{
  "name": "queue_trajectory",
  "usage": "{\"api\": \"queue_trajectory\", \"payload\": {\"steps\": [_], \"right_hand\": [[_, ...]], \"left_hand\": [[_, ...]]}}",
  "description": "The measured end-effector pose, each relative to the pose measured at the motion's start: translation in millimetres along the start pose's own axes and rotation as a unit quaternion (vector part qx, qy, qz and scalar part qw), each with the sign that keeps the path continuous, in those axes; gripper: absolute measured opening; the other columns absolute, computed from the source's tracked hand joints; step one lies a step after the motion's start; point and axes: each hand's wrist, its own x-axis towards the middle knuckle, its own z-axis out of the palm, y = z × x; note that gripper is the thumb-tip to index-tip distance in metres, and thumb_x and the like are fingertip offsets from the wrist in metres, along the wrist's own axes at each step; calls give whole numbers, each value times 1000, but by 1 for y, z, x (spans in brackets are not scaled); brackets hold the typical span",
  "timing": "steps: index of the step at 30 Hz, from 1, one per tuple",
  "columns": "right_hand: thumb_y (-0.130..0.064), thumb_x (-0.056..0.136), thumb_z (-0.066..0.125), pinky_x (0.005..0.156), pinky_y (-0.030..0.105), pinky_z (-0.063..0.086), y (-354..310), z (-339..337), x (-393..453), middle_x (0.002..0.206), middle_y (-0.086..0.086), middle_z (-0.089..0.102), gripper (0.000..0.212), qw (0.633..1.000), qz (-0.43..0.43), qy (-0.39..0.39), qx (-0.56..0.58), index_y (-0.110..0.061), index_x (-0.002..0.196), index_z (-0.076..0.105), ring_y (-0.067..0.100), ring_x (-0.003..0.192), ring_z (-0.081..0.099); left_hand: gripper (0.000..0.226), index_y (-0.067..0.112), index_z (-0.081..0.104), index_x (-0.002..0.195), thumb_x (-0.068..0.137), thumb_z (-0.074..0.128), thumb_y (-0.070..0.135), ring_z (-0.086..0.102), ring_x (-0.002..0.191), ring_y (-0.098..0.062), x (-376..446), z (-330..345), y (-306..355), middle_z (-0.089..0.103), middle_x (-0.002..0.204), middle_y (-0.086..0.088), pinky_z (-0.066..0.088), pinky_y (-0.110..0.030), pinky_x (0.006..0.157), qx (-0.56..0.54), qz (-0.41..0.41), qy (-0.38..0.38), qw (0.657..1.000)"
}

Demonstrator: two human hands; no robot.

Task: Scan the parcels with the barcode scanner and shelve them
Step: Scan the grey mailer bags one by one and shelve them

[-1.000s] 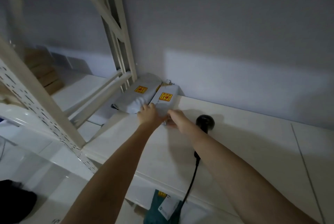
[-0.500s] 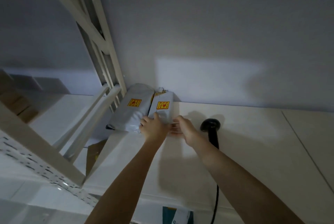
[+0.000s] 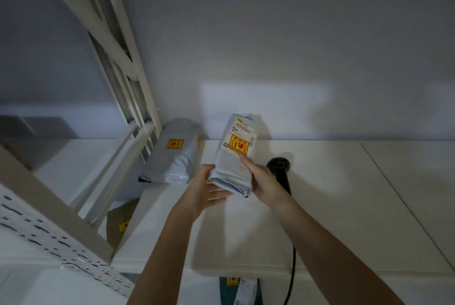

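Note:
A grey poly-bag parcel with a yellow-and-red sticker and a printed label is held up above the white shelf top. My left hand grips its lower end from the left and underneath. My right hand grips its right edge, thumb on the front face. A second grey parcel with the same sticker lies on the shelf by the wall, left of the held one. The black barcode scanner rests on the shelf just behind my right hand, its cable running down over the front edge.
White metal rack uprights and braces rise at the left. A brown cardboard parcel sits on a lower level to the left. A teal parcel with a label shows below the shelf's front edge. The grey wall backs the shelf.
The right-hand grey parcel, lying beside the other one earlier, has been lifted off the shelf by both hands and tilted upright, label facing me. The view tilted upward.

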Motion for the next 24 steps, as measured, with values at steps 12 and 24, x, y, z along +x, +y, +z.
{"api": "queue_trajectory", "payload": {"steps": [12, 24], "right_hand": [[-28, 90, 60, 92, 38, 53, -27, -22, -51, 119, 8, 64, 44, 944, -176, 35, -276, -6, 128, 52, 21, 105, 65], [-15, 85, 57, 55, 28, 44, -1, -64, -32, 73, 10, 55, 18, 903, 39, 226, -364, -2, 95, 50, 22, 60, 55]], "left_hand": [[39, 11, 66, 110, 74, 78, 20, 73, 82, -12, -14, 28, 17, 75, 97, -3, 56, -21, 62, 114, 139, 25, 983], [41, 5, 64, 110, 73, 79, 10, 71, 88, -20, -18, 30, 3, 72, 102, -12, 59, -30, 70, 68, 151, 85, 983]]}}
